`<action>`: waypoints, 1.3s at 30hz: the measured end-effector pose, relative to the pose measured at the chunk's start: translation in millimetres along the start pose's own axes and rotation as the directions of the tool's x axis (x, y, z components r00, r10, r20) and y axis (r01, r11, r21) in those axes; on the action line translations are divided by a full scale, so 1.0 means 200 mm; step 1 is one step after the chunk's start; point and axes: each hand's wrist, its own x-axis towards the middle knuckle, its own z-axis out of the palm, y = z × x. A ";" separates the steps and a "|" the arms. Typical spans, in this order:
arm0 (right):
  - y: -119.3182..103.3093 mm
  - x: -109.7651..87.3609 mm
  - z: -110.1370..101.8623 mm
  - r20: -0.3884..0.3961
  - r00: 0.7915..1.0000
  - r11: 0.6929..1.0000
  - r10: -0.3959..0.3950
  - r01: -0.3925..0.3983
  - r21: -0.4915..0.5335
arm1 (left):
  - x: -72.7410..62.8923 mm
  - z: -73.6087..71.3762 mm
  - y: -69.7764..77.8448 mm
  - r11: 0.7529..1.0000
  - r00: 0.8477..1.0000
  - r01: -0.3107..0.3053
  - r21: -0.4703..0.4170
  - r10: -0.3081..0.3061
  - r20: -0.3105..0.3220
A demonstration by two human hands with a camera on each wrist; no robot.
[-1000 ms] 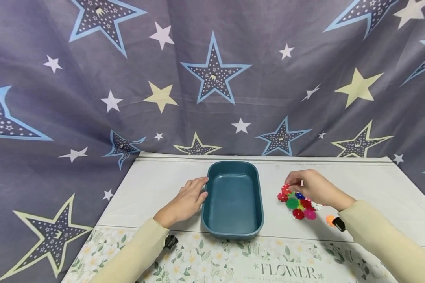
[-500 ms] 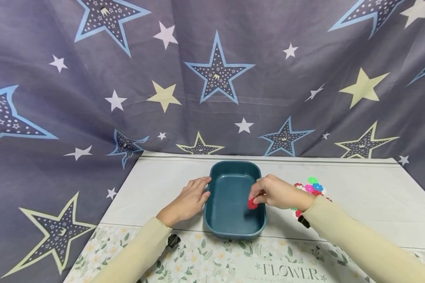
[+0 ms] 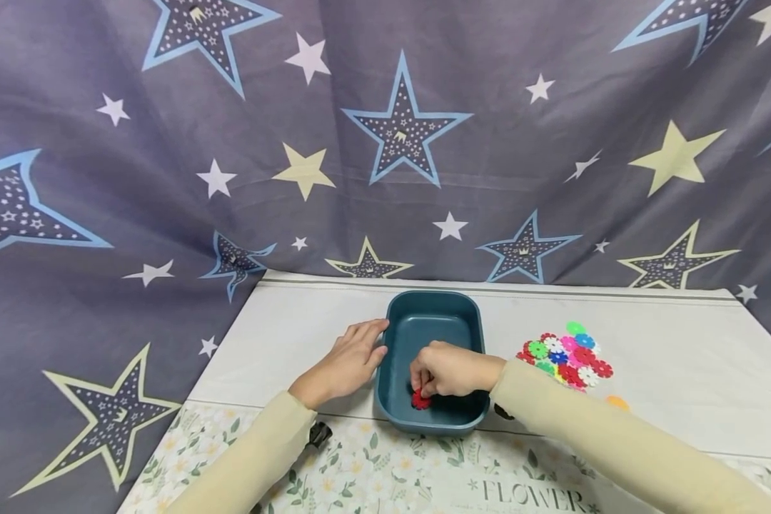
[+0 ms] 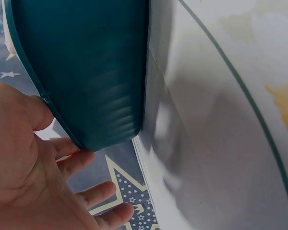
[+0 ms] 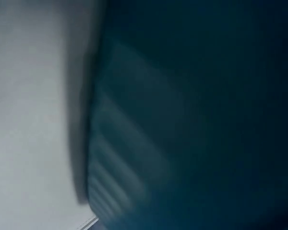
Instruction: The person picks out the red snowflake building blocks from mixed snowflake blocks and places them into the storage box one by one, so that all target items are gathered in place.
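A dark teal rectangular bin [image 3: 433,430] stands upright on the table. My right hand [image 3: 452,370] is inside it, low near the floor of the bin, pinching a red flower-shaped snowflake disc [image 3: 420,401] between thumb and fingers. With fingers mostly straight, my left hand [image 3: 343,362] touches the bin's left rim. In the left wrist view, the thumb and fingertips of the left hand [image 4: 29,172] meet the rim of the bin [image 4: 86,72]. The bin's outer wall [image 5: 182,120] fills the right wrist view, which hides the right hand.
To the right of the bin lies a loose pile of multicoloured snowflake discs [image 3: 568,359]. One orange disc [image 3: 617,403] lies apart, nearer the front. A star-patterned curtain [image 3: 385,164] hangs behind the white table cover [image 3: 687,371], whose front strip is floral.
My right hand has moved left from the disc pile and down into the bin, carrying a red snowflake disc. The left hand has stayed at the bin's rim.
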 end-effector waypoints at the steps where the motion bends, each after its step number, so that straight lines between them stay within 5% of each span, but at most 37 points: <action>1: 0.00 0.01 0.01 0.001 1.000 1.000 0.008 -0.008 -0.005 | 0.00 0.00 0.00 1.000 1.000 -0.002 0.000 0.002 0.000; 16: 0.01 0.07 0.08 0.050 0.997 0.998 0.052 -0.053 0.021 | 0.00 -0.01 0.00 1.000 1.000 -0.016 -0.010 0.017 0.007; 22: 0.00 0.03 0.05 -0.031 0.999 1.000 -0.011 0.012 0.027 | 0.00 -0.01 0.00 1.000 1.000 -0.007 -0.004 0.007 0.004; 26: -0.03 -0.10 -0.03 -0.190 0.980 0.998 -0.064 0.062 -0.014 | 0.00 0.00 0.00 1.000 1.000 -0.010 -0.008 0.010 -0.007; 31: -0.03 -0.35 -0.14 -0.378 0.922 0.995 -0.085 0.056 -0.085 | 0.00 0.01 -0.01 1.000 1.000 -0.003 -0.010 0.003 -0.011; 34: 0.01 -0.50 -0.18 -0.438 0.897 0.995 -0.058 0.013 -0.104 | 0.00 0.01 -0.01 1.000 1.000 -0.001 -0.015 0.001 -0.019; 39: 0.11 -0.72 -0.21 -0.463 0.886 0.991 -0.001 -0.060 -0.118 | 0.00 0.02 -0.02 1.000 1.000 -0.002 -0.025 0.002 -0.027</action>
